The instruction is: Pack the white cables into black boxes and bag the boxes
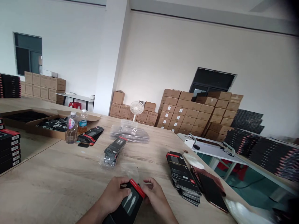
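- Gripping the black cable box [128, 207] with the left hand [115, 193], above the bench's [58, 186] near edge.
- Curling the right hand [154, 193] at the box's red end; cannot tell whether pinching.
- By the right edge, stacked black packages [183, 175].
- Toward the far edge, clear plastic sheets [130, 135].

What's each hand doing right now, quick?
Left hand: closed, holding the black-and-red box.
Right hand: partly curled at the same box's red end; whether it grips can't be told.
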`<state>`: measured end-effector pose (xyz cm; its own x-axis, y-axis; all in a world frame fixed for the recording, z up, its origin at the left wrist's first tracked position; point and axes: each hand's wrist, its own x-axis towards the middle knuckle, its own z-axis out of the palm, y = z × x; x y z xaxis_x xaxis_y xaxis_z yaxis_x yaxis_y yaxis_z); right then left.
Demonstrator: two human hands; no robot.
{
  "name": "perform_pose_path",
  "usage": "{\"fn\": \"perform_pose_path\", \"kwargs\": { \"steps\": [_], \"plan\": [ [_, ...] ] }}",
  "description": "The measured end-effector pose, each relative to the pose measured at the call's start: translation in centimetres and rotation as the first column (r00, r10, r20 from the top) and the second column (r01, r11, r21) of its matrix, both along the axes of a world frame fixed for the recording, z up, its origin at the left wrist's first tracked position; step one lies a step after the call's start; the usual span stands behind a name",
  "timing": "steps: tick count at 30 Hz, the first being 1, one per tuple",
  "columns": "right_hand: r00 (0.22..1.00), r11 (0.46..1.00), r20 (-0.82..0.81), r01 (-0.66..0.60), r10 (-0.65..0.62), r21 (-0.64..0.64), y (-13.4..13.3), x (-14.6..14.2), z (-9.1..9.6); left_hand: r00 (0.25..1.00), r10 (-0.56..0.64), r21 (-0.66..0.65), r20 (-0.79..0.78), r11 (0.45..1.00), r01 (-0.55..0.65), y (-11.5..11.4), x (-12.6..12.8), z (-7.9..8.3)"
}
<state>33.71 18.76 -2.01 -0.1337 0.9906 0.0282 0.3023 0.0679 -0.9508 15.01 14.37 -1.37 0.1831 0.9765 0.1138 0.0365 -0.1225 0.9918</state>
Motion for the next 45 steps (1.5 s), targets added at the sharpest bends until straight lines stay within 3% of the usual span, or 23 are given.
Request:
{"fn": "perform_pose_path", "kwargs": {
  "steps": [4, 10, 15, 17, 31, 40, 45],
  "plan": [
    [0.997, 1.0, -0.083, 0.001, -0.001, 0.0, 0.2, 0.4, -0.1, 0.997, -0.065, -0.025, -0.029, 0.998, 0.064, -0.3, 0.4, -0.2],
    [0.997, 0.997, -0.042, -0.061, 0.063, 0.042, 0.4, 0.9, -0.3, 0.994, -0.065, -0.018, -0.088, 0.998, 0.063, -0.6, 0.0, 0.5],
    [0.969, 0.95, 0.246, -0.04, -0.039, 0.309, 0.4, 0.2, -1.1, 0.989, -0.133, -0.015, -0.057, 0.991, 0.133, -0.7, -0.4, 0.9],
    [0.953, 0.93, 0.29, -0.028, -0.086, 0.367, 0.4, 0.2, -1.1, 0.988, -0.152, -0.026, -0.035, 0.988, 0.151, -0.7, -0.3, 1.0],
    [0.936, 0.91, 0.312, 0.02, -0.162, 0.414, 0.5, 0.7, -0.7, 0.983, -0.174, -0.084, 0.059, 0.98, 0.179, -0.9, -0.1, 1.4],
    [0.974, 0.914, 0.167, 0.078, -0.156, 0.398, 0.0, 0.1, 1.0, 0.992, 0.033, -0.072, 0.124, 0.997, -0.025, 0.2, -0.2, 0.7],
    [0.979, 0.928, 0.171, 0.04, -0.11, 0.37, -0.3, -0.5, 1.0, 0.984, 0.131, 0.024, 0.118, 0.991, -0.134, 0.3, -0.1, 0.9]
  ]
}}
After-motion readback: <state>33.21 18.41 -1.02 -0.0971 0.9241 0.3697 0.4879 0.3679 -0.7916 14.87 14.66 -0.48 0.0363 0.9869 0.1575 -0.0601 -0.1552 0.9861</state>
